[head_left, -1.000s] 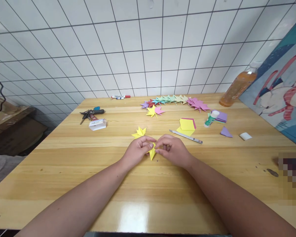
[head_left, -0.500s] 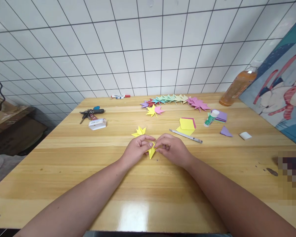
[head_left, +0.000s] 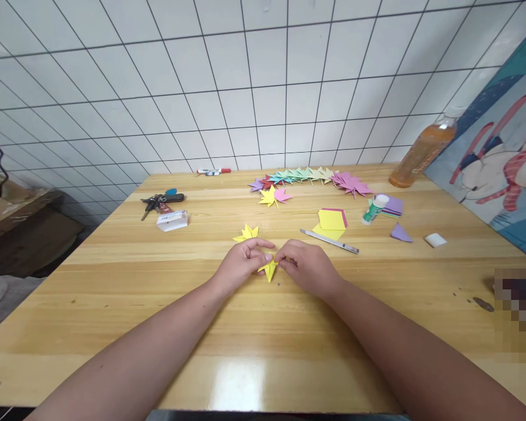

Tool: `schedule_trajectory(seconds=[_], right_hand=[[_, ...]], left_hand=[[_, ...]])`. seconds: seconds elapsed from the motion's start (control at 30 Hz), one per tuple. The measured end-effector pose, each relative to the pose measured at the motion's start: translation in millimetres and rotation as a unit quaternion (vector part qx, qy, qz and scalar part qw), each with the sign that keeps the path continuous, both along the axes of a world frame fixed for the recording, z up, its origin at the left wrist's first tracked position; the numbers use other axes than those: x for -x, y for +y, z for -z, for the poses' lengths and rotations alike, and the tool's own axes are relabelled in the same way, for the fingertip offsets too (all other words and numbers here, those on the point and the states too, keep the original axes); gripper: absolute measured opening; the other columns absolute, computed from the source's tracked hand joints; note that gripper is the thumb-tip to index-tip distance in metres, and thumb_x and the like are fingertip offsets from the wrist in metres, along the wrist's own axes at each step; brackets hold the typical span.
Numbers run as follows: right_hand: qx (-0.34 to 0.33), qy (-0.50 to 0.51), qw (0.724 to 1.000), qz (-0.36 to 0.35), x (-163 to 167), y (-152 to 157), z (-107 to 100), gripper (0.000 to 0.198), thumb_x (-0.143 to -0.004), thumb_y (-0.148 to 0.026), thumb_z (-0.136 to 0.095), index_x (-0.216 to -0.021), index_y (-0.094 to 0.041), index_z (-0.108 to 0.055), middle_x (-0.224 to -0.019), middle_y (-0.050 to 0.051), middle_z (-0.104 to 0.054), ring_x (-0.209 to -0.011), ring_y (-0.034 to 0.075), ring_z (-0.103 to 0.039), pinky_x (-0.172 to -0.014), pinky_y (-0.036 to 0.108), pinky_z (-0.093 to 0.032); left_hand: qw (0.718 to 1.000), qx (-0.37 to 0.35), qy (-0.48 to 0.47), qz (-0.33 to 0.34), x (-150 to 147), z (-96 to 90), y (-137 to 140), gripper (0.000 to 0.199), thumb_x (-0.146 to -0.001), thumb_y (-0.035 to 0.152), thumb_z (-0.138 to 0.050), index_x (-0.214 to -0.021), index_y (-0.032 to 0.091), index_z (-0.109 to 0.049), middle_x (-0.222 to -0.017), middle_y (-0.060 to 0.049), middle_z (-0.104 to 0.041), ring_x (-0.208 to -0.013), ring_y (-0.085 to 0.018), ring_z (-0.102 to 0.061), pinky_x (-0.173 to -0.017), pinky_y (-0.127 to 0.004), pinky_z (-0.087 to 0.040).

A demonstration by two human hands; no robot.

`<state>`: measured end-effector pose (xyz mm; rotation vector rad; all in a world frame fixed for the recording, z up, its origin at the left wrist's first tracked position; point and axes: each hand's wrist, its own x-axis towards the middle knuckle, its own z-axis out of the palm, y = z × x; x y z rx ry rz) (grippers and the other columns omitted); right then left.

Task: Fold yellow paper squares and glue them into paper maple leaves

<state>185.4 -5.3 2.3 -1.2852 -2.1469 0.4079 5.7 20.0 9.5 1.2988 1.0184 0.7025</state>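
Note:
Between my hands is a small folded yellow paper piece (head_left: 269, 271) with pointed tips, one pointing toward me. My left hand (head_left: 244, 261) pinches it from the left, thumb on top. At its right edge, my right hand (head_left: 309, 266) is closed with thumb and fingertips pinching the paper. Just beyond my left hand lies another yellow folded paper piece (head_left: 247, 233) with several points, partly hidden by the fingers. A silver craft knife (head_left: 329, 241) rests beyond my right hand, near yellow paper squares (head_left: 332, 220).
A row of folded paper leaves (head_left: 307, 175) lies by the tiled wall, with a yellow leaf (head_left: 268, 196) in front. Rightward are a glue stick (head_left: 376, 209), purple paper (head_left: 401, 233) and a bottle (head_left: 423, 153). Leftward are keys (head_left: 161, 202), a white box (head_left: 172, 220) and a marker (head_left: 214, 172).
The yellow piece between my hands shows more spread points at its sides. My right hand's fingers have curled in slightly at its right edge; my left hand has barely moved.

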Motion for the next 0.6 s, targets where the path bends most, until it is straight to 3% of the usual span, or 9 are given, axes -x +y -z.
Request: schedule_trajectory(seconds=[0.13,0.3,0.4,0.47,0.6], right_hand=[[0.011,0.003,1.000,-0.001,-0.4,-0.4,-0.9,0.017,-0.079,-0.015,-0.052,-0.083,-0.024,-0.065,-0.085,-0.001,-0.065,-0.070,0.012,-0.058,-0.063,0.023,-0.038],[0.085,0.136,0.987,0.024,-1.4,1.4,0.5,0.028,-0.073,-0.007,-0.046,-0.089,-0.023,-0.063,-0.088,-0.001,-0.066,-0.070,0.011,-0.058,-0.061,0.022,-0.041],[0.169,0.191,0.964,0.073,1.1,1.7,2.0,0.015,-0.079,-0.023,-0.048,-0.086,-0.021,-0.061,-0.077,-0.001,-0.065,-0.057,0.009,-0.055,-0.054,0.021,-0.041],[0.207,0.193,0.956,0.081,3.5,2.2,2.7,0.018,-0.078,-0.036,-0.053,-0.079,-0.020,-0.061,-0.070,-0.001,-0.064,-0.054,0.010,-0.053,-0.051,0.021,-0.040],[0.269,0.226,0.933,0.078,6.1,4.4,3.2,0.020,-0.072,-0.039,-0.060,-0.074,-0.019,-0.060,-0.062,-0.002,-0.060,-0.051,0.009,-0.051,-0.048,0.020,-0.039]], left_hand=[[1.000,-0.002,0.016,-0.012,-0.4,0.8,0.0,0.041,-0.066,0.036,-0.071,-0.099,0.014,-0.059,-0.058,0.001,-0.062,-0.054,-0.010,-0.054,-0.057,-0.022,-0.044],[0.998,-0.021,-0.017,-0.050,-1.7,6.4,-0.1,0.039,-0.065,0.035,-0.071,-0.096,0.015,-0.058,-0.057,0.002,-0.062,-0.049,-0.009,-0.052,-0.055,-0.022,-0.043],[0.997,-0.048,-0.006,-0.054,-4.1,8.6,-2.5,0.038,-0.067,0.035,-0.070,-0.097,0.015,-0.058,-0.059,0.001,-0.063,-0.052,-0.010,-0.054,-0.057,-0.023,-0.043],[0.996,-0.066,0.002,-0.057,-5.7,8.9,-4.6,0.039,-0.067,0.035,-0.070,-0.098,0.015,-0.057,-0.064,-0.001,-0.066,-0.056,-0.012,-0.057,-0.058,-0.023,-0.043],[0.991,-0.109,-0.008,-0.080,-7.6,8.0,-7.6,0.040,-0.066,0.032,-0.071,-0.100,0.016,-0.057,-0.074,-0.003,-0.066,-0.065,-0.014,-0.061,-0.062,-0.024,-0.046]])
